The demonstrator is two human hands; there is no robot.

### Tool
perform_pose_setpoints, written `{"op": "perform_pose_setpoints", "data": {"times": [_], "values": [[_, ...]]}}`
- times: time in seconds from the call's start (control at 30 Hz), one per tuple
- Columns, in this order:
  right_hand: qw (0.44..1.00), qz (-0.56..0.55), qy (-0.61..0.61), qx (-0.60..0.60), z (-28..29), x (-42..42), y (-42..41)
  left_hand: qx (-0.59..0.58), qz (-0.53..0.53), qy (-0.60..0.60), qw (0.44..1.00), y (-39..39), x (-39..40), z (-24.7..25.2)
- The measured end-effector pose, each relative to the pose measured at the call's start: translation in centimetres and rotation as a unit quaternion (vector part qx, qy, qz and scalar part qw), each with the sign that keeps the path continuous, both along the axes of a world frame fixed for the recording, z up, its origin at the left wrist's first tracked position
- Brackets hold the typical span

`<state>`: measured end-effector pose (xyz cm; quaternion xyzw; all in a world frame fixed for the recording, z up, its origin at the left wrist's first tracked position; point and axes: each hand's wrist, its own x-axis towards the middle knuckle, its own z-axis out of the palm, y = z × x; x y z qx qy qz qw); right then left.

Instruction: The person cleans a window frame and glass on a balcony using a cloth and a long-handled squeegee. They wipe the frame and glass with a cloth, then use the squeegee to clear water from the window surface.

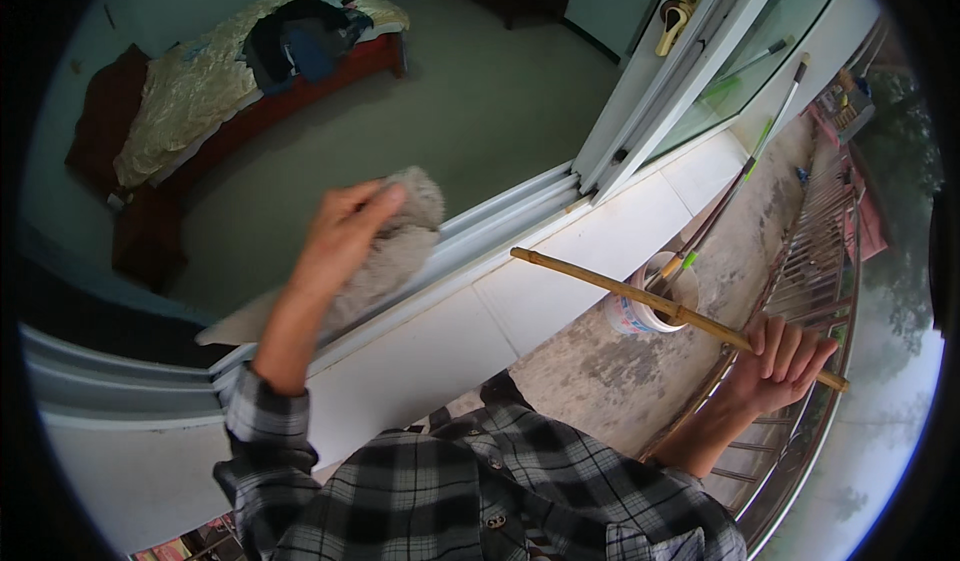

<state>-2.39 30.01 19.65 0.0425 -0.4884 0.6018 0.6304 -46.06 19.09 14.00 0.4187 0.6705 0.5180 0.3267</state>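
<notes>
A grey, fluffy cleaning cloth (397, 253) is gripped in my left hand (341, 235), thumb on top. The cloth hangs over the metal window track (495, 223), and its lower end trails behind my forearm. Whether it touches the track I cannot tell. My right hand (784, 362) is closed around a thin bamboo stick (600, 280) near one end. The stick's far end points at the white tiled sill (570, 283), and its middle passes above a white bucket (634, 315) on the concrete floor.
Long-handled poles (739, 178) stand in the bucket and lean on the wall. A sliding window sash (697, 73) with a handle (675, 25) is at the upper right. A metal railing (817, 261) borders the balcony. Inside the room is a bed (202, 88) with clothes (300, 43).
</notes>
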Motion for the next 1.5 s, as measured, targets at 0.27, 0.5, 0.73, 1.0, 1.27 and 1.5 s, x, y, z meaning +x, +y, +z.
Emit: {"op": "perform_pose_setpoints", "data": {"times": [0.27, 0.5, 0.73, 1.0, 1.27, 1.5], "values": [[0.997, -0.006, -0.066, 0.051, 1.6, -1.2, 7.5, 0.054, -0.185, 0.096, 0.977, 7.2, 5.4, -4.3], [0.996, 0.065, -0.05, 0.028, -0.2, -3.2, 10.8, -0.162, -0.188, 0.312, 0.917, 3.4, 8.2, -1.3], [0.998, 0.021, -0.067, -0.002, -0.4, -4.3, 8.8, -0.091, -0.008, 0.495, 0.864, 6.8, 9.9, -5.0], [0.998, 0.019, -0.033, 0.055, 0.6, -6.3, 6.2, -0.049, 0.022, 0.447, 0.893, 11.6, 4.8, -8.3], [0.985, -0.034, -0.1, 0.135, 0.2, -9.0, 4.7, 0.138, -0.016, 0.293, 0.946, 14.5, 7.2, -1.6], [0.927, -0.186, -0.151, 0.289, 0.7, -10.8, 2.7, 0.232, -0.173, 0.177, 0.94, 19.4, 8.5, -2.5]]}}
